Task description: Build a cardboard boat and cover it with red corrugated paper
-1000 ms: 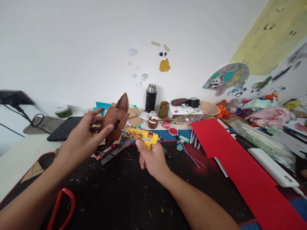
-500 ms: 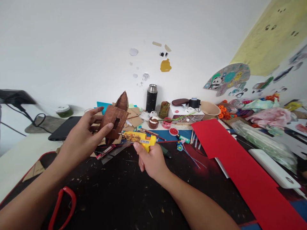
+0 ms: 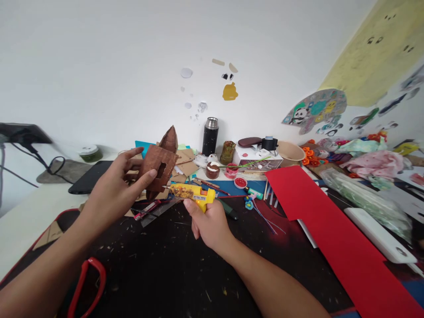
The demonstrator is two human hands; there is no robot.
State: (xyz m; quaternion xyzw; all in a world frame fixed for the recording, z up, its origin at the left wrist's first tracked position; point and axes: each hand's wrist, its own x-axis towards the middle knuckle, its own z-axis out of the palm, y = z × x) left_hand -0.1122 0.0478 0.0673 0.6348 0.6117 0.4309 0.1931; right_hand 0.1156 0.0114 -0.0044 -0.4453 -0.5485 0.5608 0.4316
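Between the thumb and fingers of my left hand (image 3: pixel 127 176) is a small brown model house (image 3: pixel 155 165), with a dark rectangular cut-out in its near face and a pointed piece rising behind. My right hand (image 3: pixel 208 218) is wrapped round the handle of a yellow hot glue gun (image 3: pixel 194 193), its barrel crusted with brown residue. The gun's metal nozzle points left, at the lower edge of the brown model; whether it touches cannot be told. Below my left forearm lie red-handled scissors (image 3: pixel 86 282), only their handle showing.
Behind my hands stand a black flask (image 3: pixel 210 136), paint jars (image 3: pixel 212 170) and cardboard scraps (image 3: pixel 188 167). Red card (image 3: pixel 318 221) runs down the right side beside a white device (image 3: pixel 379 234). A black tablet (image 3: pixel 89 176) lies at left. A dark mat (image 3: pixel 159 274) covers the front.
Hardly anything differs. The whole view has shifted very slightly, while both hands keep their hold and the glue gun's nozzle stays by the model's lower edge.
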